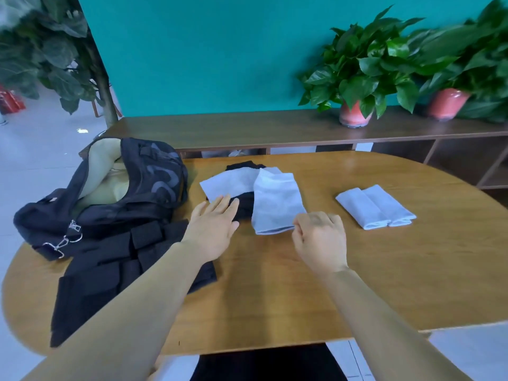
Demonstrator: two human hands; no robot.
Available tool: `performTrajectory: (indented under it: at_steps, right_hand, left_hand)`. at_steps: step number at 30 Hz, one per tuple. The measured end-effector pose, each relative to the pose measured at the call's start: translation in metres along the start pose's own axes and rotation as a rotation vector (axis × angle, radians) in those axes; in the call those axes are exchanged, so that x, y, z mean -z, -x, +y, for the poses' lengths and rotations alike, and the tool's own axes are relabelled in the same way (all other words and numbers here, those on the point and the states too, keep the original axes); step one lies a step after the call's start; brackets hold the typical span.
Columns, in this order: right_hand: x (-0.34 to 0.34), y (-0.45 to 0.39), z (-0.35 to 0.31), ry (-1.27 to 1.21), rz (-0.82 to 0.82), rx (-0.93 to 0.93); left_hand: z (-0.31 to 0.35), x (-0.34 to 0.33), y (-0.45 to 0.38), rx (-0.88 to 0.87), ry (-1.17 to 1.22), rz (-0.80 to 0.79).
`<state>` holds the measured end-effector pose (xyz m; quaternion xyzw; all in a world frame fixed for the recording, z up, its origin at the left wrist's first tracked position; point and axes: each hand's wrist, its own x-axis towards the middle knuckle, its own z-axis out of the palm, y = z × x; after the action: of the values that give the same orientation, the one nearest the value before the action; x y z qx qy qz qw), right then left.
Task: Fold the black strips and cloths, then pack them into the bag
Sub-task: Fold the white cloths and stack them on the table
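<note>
Folding a white cloth at the middle of the wooden table.

My right hand (320, 240) pinches the near right corner of the half-folded white cloth (276, 200); my left hand (213, 229) lies flat, fingers straight, touching the black cloth (243, 206) beneath. Black strips (110, 259) lie near left, the open black bag (110, 193) beyond them, two folded cloths (375, 207) to the right.
</note>
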<state>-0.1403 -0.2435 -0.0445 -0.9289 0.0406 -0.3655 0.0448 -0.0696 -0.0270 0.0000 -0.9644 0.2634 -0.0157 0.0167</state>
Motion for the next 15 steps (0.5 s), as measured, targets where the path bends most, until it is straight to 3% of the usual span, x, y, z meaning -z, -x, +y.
performTrajectory:
  at_steps: [10, 15]
  right_hand:
    - [0.057, 0.087, 0.014, -0.202, -0.104, 0.051]
    - [0.066, 0.078, 0.022, -0.287, -0.125, -0.128]
  left_hand:
    - [0.060, -0.021, 0.037, -0.104, 0.041, -0.042]
    - [0.079, -0.022, 0.034, -0.148, 0.069, -0.034]
